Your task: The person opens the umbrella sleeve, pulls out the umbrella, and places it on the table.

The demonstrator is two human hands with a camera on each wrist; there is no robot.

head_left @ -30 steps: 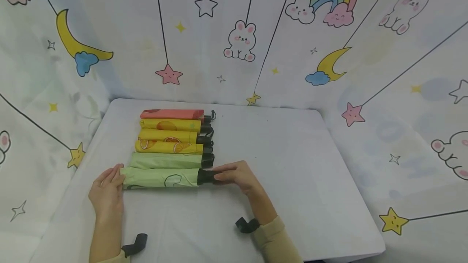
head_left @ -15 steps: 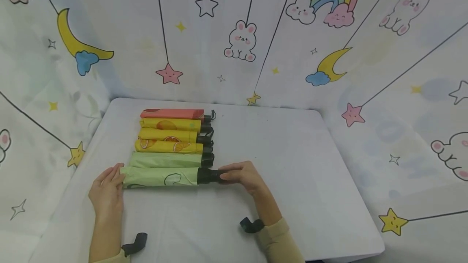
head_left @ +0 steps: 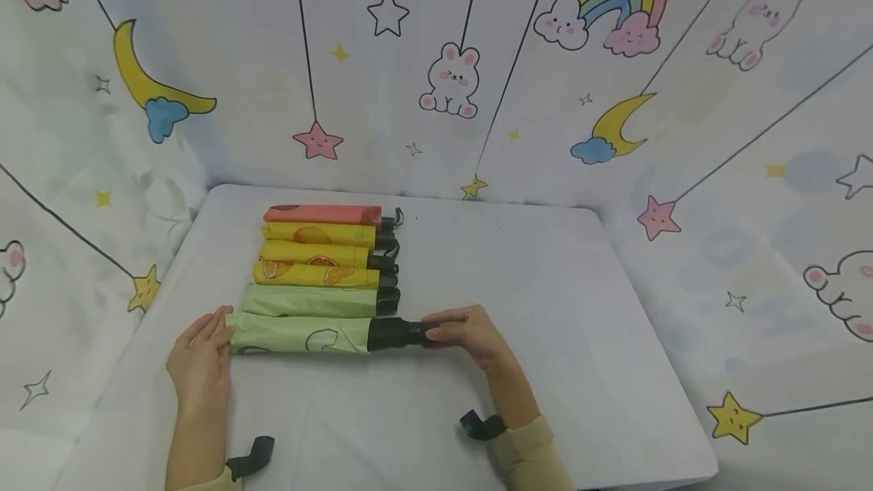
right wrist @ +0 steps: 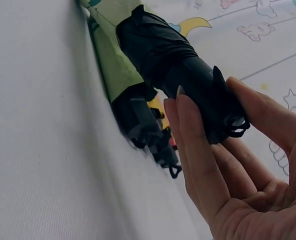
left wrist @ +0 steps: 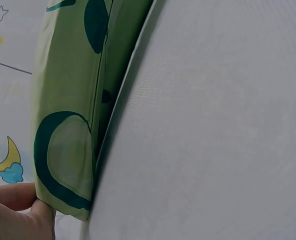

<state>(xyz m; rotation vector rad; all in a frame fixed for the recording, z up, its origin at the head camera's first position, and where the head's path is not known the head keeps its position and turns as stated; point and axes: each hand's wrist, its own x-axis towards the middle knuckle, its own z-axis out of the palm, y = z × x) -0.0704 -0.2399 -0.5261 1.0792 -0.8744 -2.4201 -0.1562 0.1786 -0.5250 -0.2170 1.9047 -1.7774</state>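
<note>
Nearest me on the table lies a light green folded umbrella (head_left: pixel 300 334) in its sleeve, with a kiwi-like print. My left hand (head_left: pixel 203 354) pinches the sleeve's left end; in the left wrist view its fingers (left wrist: pixel 15 197) touch the end of the green cloth. At the opposite end, my right hand (head_left: pixel 474 333) pinches the umbrella's black handle (head_left: pixel 390 333) between thumb and fingers. A long stretch of black shows outside the sleeve. The right wrist view shows the handle (right wrist: pixel 188 80) with a small loop at its tip.
Behind lie several more folded umbrellas side by side, handles rightward: a green one (head_left: pixel 310 300), yellow ones (head_left: pixel 283 275) with orange prints, and a red one (head_left: pixel 320 214) farthest back. The white table (head_left: pixel 532 286) meets printed cloth walls behind and at the sides.
My right hand has moved to the right with the handle, and more black shows outside the green sleeve. My left hand has stayed at the sleeve's left end.
</note>
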